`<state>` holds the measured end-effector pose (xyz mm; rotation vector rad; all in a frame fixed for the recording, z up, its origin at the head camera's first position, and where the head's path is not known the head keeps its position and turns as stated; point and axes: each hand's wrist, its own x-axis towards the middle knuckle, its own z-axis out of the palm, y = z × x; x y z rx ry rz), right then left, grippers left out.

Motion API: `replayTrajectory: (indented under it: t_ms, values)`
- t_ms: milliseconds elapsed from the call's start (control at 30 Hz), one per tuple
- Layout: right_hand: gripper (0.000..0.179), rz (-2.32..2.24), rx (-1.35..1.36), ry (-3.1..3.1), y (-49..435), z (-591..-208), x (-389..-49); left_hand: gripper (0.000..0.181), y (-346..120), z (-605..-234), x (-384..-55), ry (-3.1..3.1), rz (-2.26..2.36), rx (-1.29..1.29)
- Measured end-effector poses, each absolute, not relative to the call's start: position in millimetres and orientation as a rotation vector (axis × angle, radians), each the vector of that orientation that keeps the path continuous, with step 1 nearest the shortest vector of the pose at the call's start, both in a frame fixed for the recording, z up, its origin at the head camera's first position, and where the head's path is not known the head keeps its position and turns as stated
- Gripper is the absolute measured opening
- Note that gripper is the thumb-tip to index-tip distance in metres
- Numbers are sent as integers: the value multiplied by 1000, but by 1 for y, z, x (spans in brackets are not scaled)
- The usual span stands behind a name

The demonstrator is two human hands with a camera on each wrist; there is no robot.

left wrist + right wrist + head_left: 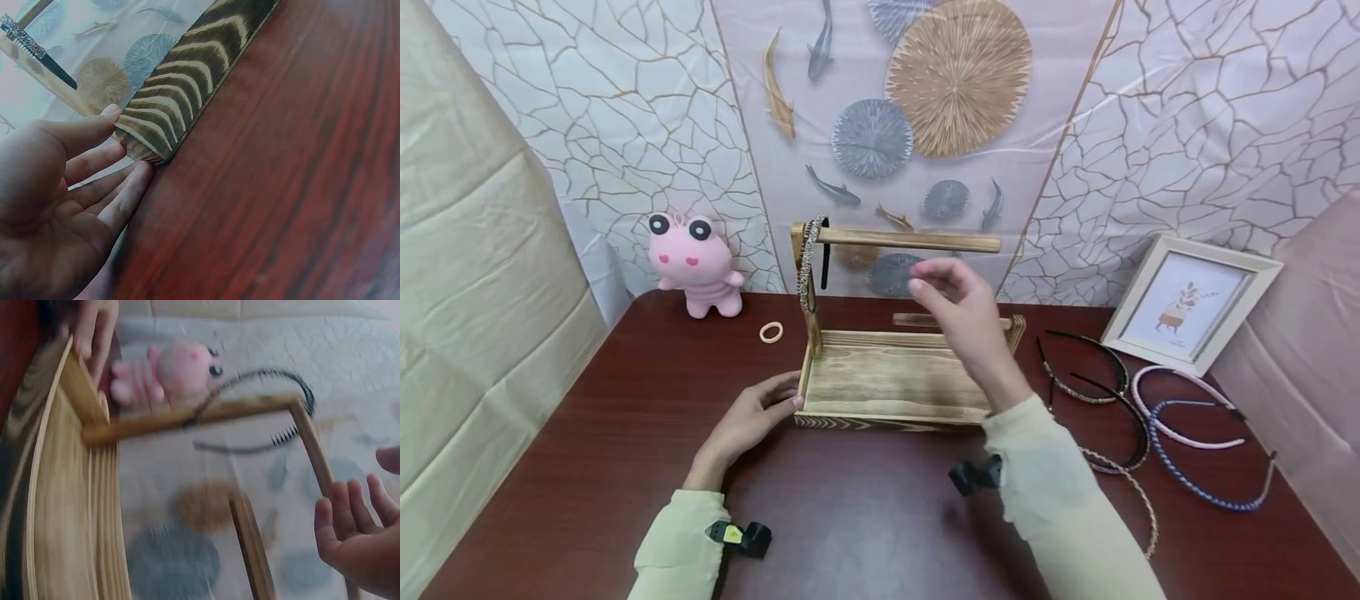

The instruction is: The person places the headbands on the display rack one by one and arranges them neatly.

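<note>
A wooden rack point(880, 379) with a tray base and two bars stands mid-table. My left hand point(752, 425) holds the tray's front left corner, thumb on the upper edge and fingers along the end, as the left wrist view shows. A glittery black headband point(807, 262) hangs over the left end of the upper bar point(917, 241). My right hand point(966, 321), fingers loosely bent and nothing in them, is raised just below and in front of that bar. Partly hidden by this hand, a lower bar point(913, 320) runs toward the rack's right side.
Several headbands lie on the right of the table, among them a blue one point(1195, 492) and a pink one point(1195, 442). Behind them leans a picture frame point(1191, 304). A pink plush toy point(696, 267) and a small pale ring point(771, 332) are at the left back.
</note>
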<state>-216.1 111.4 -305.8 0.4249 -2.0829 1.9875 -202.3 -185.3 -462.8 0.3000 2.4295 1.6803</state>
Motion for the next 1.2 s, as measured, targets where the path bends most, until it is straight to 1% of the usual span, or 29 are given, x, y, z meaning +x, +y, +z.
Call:
replayTrajectory:
  t_ms: [167,367,567,767,867,1000,1200]
  values:
    - [25,1783,426,-2204,163,-311,-197,51,-186,-463,-203,2438,1669,301]
    - [23,1552,348,-2306,227,-324,-171,51,-186,-461,-204,2433,1664,314]
    - [20,1461,170,-2395,285,-350,-141,51,-186,-460,-205,2440,1667,316]
    - [17,1269,-78,-2517,338,-378,-106,51,-187,-464,-204,2426,1666,327]
    - [14,1195,-148,-2563,362,-389,-90,50,-187,-465,-204,2424,1668,327]
    - [11,1161,-145,-2580,388,-404,-73,50,-186,-465,-205,2420,1664,329]
    - [7,976,-164,-2651,422,-422,-60,50,-187,-464,-205,2429,1666,321]
